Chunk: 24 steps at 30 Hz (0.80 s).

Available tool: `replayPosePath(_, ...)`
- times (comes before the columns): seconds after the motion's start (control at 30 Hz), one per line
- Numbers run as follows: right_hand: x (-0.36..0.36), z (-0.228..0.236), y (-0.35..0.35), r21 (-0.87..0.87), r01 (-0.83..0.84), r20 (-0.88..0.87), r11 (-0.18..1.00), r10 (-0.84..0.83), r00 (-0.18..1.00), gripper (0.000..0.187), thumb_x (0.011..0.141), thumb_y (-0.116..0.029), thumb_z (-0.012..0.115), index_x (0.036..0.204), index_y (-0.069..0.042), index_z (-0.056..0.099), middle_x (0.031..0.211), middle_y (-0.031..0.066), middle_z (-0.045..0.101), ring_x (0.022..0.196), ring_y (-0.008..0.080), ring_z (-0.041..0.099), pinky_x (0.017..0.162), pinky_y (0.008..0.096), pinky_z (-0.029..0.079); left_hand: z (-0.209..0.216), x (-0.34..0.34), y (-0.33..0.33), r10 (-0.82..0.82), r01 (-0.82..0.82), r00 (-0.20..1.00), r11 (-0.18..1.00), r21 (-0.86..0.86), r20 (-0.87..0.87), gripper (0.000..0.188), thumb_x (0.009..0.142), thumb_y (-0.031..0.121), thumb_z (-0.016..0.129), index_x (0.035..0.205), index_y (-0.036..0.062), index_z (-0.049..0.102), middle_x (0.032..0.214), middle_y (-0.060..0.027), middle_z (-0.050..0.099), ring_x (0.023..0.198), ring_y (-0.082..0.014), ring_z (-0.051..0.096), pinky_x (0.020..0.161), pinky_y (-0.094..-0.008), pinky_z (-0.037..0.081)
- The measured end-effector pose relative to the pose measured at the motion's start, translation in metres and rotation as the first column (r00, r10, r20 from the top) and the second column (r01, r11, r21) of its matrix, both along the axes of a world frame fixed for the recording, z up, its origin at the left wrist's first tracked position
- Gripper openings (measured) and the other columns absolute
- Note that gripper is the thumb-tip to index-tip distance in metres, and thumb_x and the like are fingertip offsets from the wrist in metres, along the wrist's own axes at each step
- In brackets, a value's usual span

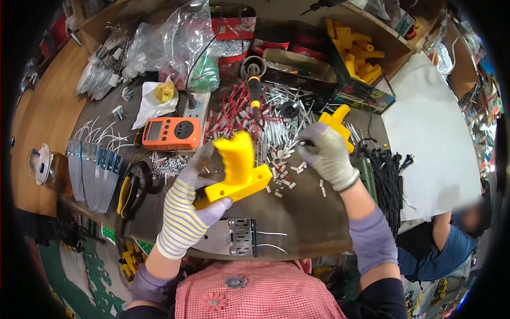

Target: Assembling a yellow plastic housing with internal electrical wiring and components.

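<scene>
My left hand (186,212), in a striped glove, grips a yellow plastic handle housing (237,165) above the workbench, its grip part pointing up. To the right, my gloved right hand (326,154) is closed, fingers together, over the edge of the pile of screws. A small dark bit shows at its fingertips, too little to name. Just behind that hand lies another yellow handle housing (338,125). Below the held housing, near the bench's front edge, lies a flat metal blade with a slotted plate (241,237) and two white wires.
Long screws (279,114), red wires (228,109) and small white connectors fill the bench's middle. An orange meter (171,133), metal blades (95,173) and yellow-handled pliers (125,194) lie left. Black cords (390,175) and a box of yellow housings (361,64) are right. Someone sits at far right.
</scene>
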State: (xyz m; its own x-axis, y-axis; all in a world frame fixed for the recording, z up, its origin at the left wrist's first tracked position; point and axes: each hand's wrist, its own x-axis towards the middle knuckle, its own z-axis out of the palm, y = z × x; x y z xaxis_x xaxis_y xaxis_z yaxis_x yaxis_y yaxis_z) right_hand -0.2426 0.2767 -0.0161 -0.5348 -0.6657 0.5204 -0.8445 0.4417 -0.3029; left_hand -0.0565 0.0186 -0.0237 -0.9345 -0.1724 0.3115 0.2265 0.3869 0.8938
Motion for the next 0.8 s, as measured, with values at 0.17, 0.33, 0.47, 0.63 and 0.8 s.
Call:
replayPosePath(0.17, 0.067, 0.032, -0.020, -0.603, 0.420, 0.782, 0.678, 0.399, 0.479, 0.020, 0.087, -0.011, 0.073, 0.101, -0.001, 0.064, 0.085, 0.0019, 0.065, 0.070, 0.0066, 0.061, 0.064, 0.0215, 0.052, 0.014, -0.004, 0.015, -0.031, 0.033, 0.998, 0.999, -0.035, 0.052, 0.084, 0.068, -0.002, 0.079, 0.146, 0.0072, 0.047, 0.131, -0.0094, 0.060, 0.099, -0.0139, 0.063, 0.088, -0.0286, 0.052)
replayPosePath(0.33, 0.083, 0.030, -0.026, -0.488, 0.417, 0.830, 0.767, 0.258, 0.495, 0.018, 0.088, -0.008, 0.071, 0.102, 0.000, 0.064, 0.086, 0.0028, 0.065, 0.074, 0.0072, 0.063, 0.066, 0.0228, 0.054, 0.014, -0.007, 0.018, -0.066, 0.068, 0.997, 0.996, -0.057, 0.034, 0.083, 0.074, 0.003, 0.079, 0.149, 0.0106, 0.044, 0.110, -0.0094, 0.072, 0.093, -0.0172, 0.071, 0.087, -0.0306, 0.054)
replayPosePath(0.47, 0.091, 0.023, -0.027, -0.429, 0.210, 0.583, 0.878, 0.092, 0.807, 0.013, 0.087, -0.006, 0.072, 0.097, 0.000, 0.066, 0.084, 0.0037, 0.067, 0.075, 0.0087, 0.065, 0.065, 0.0236, 0.054, 0.006, -0.005, 0.023, -0.003, -0.001, 0.998, 0.998, -0.057, -0.057, 0.079, 0.075, 0.004, 0.080, 0.147, 0.0088, 0.047, 0.130, -0.0129, 0.066, 0.090, -0.0151, 0.071, 0.082, -0.0282, 0.055)
replayPosePath(0.63, 0.099, 0.032, -0.033, -0.510, 0.378, 0.736, 0.773, 0.164, 0.657, 0.014, 0.087, -0.001, 0.073, 0.100, 0.000, 0.069, 0.087, 0.0044, 0.070, 0.077, 0.0088, 0.066, 0.068, 0.0227, 0.054, -0.003, -0.005, 0.025, 0.034, -0.059, 0.984, 0.988, -0.143, -0.173, 0.076, 0.076, 0.003, 0.078, 0.146, 0.0085, 0.047, 0.121, -0.0123, 0.069, 0.090, -0.0196, 0.072, 0.083, -0.0297, 0.055)
replayPosePath(0.8, 0.113, 0.039, -0.042, -0.488, 0.239, 0.555, 0.839, 0.088, 0.827, 0.017, 0.082, -0.012, 0.080, 0.096, -0.005, 0.072, 0.083, 0.0050, 0.070, 0.074, 0.0130, 0.068, 0.067, 0.0253, 0.053, 0.008, -0.004, 0.036, 0.073, -0.077, 0.997, 0.988, -0.132, -0.037, 0.079, 0.076, 0.005, 0.078, 0.147, 0.0087, 0.045, 0.112, -0.0112, 0.070, 0.096, -0.0260, 0.070, 0.086, -0.0337, 0.054)
